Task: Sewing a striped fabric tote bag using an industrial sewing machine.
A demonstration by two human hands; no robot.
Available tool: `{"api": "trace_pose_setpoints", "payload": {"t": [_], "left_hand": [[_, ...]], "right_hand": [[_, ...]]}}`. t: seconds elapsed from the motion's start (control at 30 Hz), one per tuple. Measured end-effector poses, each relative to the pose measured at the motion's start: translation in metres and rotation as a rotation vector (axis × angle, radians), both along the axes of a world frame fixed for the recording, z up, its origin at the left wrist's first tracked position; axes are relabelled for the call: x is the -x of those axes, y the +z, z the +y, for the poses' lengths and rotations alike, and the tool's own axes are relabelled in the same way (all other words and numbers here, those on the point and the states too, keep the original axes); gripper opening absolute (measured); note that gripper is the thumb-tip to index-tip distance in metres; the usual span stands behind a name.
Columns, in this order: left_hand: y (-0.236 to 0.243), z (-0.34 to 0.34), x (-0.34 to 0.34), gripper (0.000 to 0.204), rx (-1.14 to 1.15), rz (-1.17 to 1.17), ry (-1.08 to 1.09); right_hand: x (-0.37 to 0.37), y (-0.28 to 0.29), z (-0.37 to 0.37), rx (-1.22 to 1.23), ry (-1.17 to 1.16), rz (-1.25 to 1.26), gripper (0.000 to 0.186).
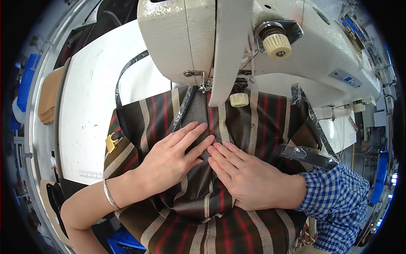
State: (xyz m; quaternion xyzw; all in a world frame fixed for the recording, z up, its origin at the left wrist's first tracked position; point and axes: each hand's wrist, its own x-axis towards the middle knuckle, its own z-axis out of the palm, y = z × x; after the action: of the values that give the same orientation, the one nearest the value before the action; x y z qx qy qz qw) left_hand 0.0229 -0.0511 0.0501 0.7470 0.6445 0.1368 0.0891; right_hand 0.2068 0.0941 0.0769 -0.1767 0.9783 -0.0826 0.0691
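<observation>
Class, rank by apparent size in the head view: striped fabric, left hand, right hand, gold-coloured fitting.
Largest to smallest:
1. Striped fabric
2. Left hand and right hand: too alike to rank
3. Gold-coloured fitting

Sewing machine (292,59), right part of its arm: pale, slanting nameplate (338,76) with bold blue lettering. Left, toward the near edge of the white desk (97,93): short ruler-like strip (91,174), fine dark graduations; any numerals too small to make out. Right, by the desk's edge: small white label (353,138), marks unreadable.
</observation>
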Motion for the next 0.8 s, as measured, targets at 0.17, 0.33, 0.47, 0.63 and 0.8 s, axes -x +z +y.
{"api": "trace_pose_setpoints", "payload": {"t": [0.17, 0.33, 0.47, 0.63, 0.8], "left_hand": [[0.007, 0.004, 0.002, 0.061, 0.03, -0.039, 0.013], [0.011, 0.006, 0.006, 0.065, 0.032, -0.048, -0.001], [0.009, 0.007, 0.005, 0.066, 0.031, -0.042, -0.007], [0.01, 0.011, 0.008, 0.067, 0.035, -0.044, -0.009], [0.009, 0.015, 0.01, 0.067, 0.021, -0.036, -0.015]], "right_hand": [[0.002, 0.003, 0.002, -0.026, 0.017, 0.004, 0.056], [0.004, 0.005, 0.005, 0.021, 0.017, 0.001, 0.055], [0.005, 0.006, 0.007, 0.037, 0.018, -0.011, 0.055], [0.007, 0.005, 0.012, 0.074, 0.018, -0.018, 0.056], [0.01, 0.004, 0.018, 0.095, 0.026, -0.024, 0.057]]}}
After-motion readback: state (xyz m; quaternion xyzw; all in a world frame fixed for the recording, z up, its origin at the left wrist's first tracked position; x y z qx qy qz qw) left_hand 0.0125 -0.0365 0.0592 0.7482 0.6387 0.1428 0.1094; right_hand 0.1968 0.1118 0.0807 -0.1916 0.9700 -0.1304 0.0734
